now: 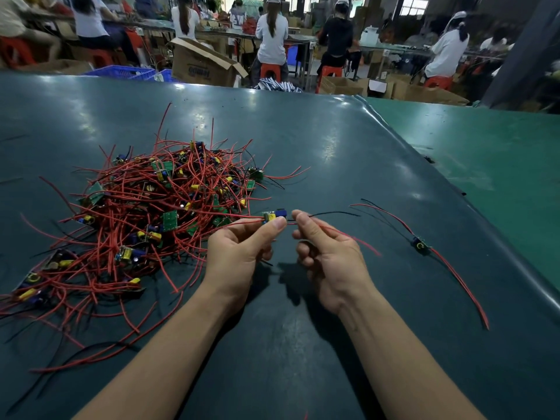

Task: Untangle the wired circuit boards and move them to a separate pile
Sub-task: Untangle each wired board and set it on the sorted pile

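- Here, in the head view, the left hand point(239, 253) pinches a small circuit board point(273, 215) between thumb and fingers, held just above the worktop point(333, 147) at the right edge of the tangled pile point(145, 219).
- The right hand point(328, 253) has its fingers clamped on the board's red and black leads point(330, 214), just beside the board.
- Risk, as I judge it: a red wire runs from the board back towards the pile; if it is snagged there, pulling to the right could drag neighbouring boards along or strain the solder joints.
- The board's long axis lies roughly left to right, its blue capacitor end towards the right hand, leads trailing right.
- One separated board point(420, 244) lies well apart on the right, its red wires stretching towards the near edge.
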{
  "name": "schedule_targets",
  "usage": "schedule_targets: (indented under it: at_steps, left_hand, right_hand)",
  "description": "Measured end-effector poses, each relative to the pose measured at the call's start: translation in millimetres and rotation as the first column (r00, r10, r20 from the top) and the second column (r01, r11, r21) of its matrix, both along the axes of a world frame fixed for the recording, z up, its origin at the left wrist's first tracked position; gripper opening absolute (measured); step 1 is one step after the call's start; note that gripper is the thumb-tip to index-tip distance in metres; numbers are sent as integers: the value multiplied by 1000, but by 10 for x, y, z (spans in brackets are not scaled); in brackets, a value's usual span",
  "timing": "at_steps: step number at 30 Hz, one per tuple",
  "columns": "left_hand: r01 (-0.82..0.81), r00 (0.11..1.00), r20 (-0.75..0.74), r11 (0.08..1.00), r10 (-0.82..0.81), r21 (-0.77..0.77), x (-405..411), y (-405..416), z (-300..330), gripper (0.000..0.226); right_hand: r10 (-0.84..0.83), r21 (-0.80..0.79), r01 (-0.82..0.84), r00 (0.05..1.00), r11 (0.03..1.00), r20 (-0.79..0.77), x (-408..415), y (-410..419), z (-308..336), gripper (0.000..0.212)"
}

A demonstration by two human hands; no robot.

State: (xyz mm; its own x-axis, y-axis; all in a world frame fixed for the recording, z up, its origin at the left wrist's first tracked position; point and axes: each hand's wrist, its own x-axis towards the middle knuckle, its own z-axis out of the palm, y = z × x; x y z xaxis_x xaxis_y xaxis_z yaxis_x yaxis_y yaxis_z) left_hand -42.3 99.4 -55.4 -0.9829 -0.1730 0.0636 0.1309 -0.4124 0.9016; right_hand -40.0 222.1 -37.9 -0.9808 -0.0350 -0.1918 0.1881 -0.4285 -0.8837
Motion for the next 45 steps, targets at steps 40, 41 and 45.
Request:
schedule_targets:
  at_steps: [40, 41, 45]
  left_hand:
    - [285, 945, 151, 957, -289, 51, 42, -166, 109, 46]
    - [285, 945, 152, 957, -290, 51, 42, -169, 105, 46]
    - [273, 949, 145, 960, -279, 62, 41, -161, 98, 44]
  right_hand:
    - [-605, -153, 587, 787, 795, -122, -141, 211, -7, 25]
    - [-625, -245, 613, 780, 751, 34, -163, 278, 2, 24]
    - [-543, -386, 616, 788, 687, 290, -174, 438, -39, 21]
